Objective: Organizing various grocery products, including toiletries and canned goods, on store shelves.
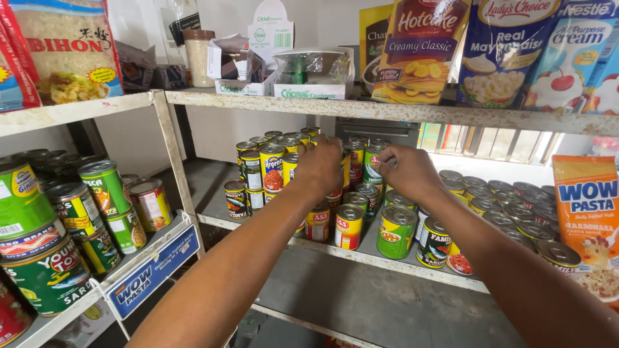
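Now both hands are deep among the stacked cans: left hand (320, 164) curled over a red-labelled tin (334, 193), right hand (407, 171) pinching a green-labelled can (373, 164) standing upright, just left of it.

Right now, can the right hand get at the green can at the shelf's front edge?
Probably yes. The right hand is just above and behind the green can, and nothing stands between them; the can's top and front are open.

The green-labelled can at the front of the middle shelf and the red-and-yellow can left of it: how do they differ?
The green-labelled can is wider and taller; the red-and-yellow can is slimmer. The green-labelled can stands nearer the right hand, the red-and-yellow can below the left hand. Both stand upright, lids sealed.
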